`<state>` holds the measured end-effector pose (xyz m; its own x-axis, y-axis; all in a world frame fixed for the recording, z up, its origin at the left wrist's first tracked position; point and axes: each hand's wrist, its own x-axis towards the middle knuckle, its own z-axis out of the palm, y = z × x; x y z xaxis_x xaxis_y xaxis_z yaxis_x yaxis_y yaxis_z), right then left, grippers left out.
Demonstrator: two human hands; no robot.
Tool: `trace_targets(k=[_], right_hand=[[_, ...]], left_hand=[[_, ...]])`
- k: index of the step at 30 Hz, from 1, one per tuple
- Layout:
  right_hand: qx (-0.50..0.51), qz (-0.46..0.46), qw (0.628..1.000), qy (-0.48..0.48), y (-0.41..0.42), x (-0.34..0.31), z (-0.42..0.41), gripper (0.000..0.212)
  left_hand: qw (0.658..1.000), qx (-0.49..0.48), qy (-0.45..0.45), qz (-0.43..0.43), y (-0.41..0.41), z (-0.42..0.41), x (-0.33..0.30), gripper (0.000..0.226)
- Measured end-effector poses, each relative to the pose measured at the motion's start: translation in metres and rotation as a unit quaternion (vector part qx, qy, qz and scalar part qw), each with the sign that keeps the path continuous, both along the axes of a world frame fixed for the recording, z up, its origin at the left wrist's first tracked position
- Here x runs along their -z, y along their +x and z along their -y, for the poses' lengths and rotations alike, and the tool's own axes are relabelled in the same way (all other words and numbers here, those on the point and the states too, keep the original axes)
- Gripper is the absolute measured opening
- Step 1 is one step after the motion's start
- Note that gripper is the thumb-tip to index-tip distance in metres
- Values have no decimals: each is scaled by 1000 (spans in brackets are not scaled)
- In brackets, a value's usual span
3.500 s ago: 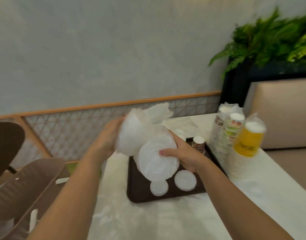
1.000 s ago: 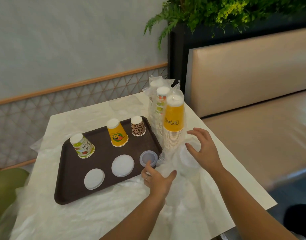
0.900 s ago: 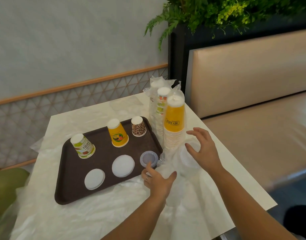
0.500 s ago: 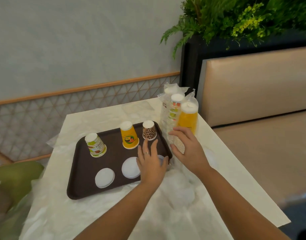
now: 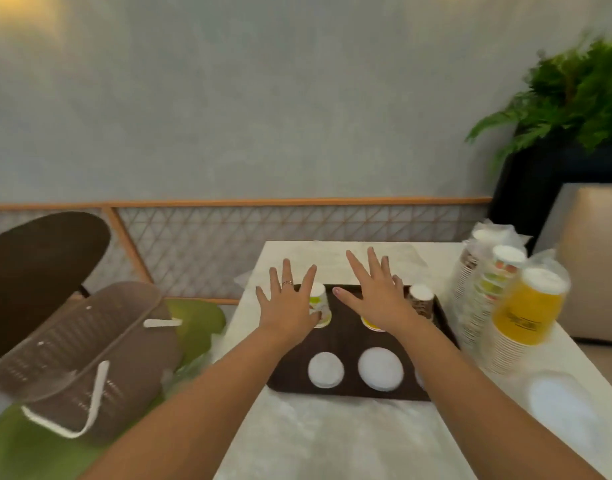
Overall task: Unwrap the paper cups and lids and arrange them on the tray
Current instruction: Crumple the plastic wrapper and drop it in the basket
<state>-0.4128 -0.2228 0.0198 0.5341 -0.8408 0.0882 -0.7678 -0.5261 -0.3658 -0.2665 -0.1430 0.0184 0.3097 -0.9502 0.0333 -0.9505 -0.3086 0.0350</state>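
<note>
A dark brown tray (image 5: 342, 336) lies on the white table. On it stand upside-down cups: a green-printed cup (image 5: 319, 308), a yellow cup (image 5: 370, 323) mostly hidden under my right hand, and a leopard-print cup (image 5: 421, 301). Two white lids, a small lid (image 5: 326, 370) and a larger lid (image 5: 380, 368), lie along the tray's near side; a third is hidden behind my right forearm. My left hand (image 5: 288, 303) and my right hand (image 5: 375, 294) hover above the tray, fingers spread, holding nothing.
Wrapped cup stacks (image 5: 484, 292), one of them a yellow stack (image 5: 524, 315), stand at the table's right edge. A bagged lid stack (image 5: 557, 407) lies near right. A brown basket (image 5: 79, 348) sits on a green seat at left. A plant (image 5: 574, 95) and a bench lie far right.
Both hands have let go of the plastic wrap and lids and now hover spread above the tray. The view has swung left; the basket and chair have come into sight.
</note>
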Motion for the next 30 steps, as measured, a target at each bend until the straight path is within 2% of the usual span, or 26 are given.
trace_targets(k=[9, 18, 25, 27, 30], right_hand=[[-117, -52, 992, 10, 139, -15, -26, 75], [-188, -91, 978, 12, 268, -18, -63, 78], [-222, -97, 969, 48, 334, 1, -93, 77], [-221, -91, 969, 58, 344, 7, -100, 77], [-208, -99, 971, 71, 354, 17, -107, 77]], left_hand=[[992, -124, 35, 10, 129, -53, -27, 78], [974, -219, 40, -49, 244, -109, -29, 69], [969, -213, 59, -109, 303, -137, 3, 40], [971, -189, 87, -120, 311, -143, 11, 39], [970, -161, 127, -131, 320, -149, 27, 48]])
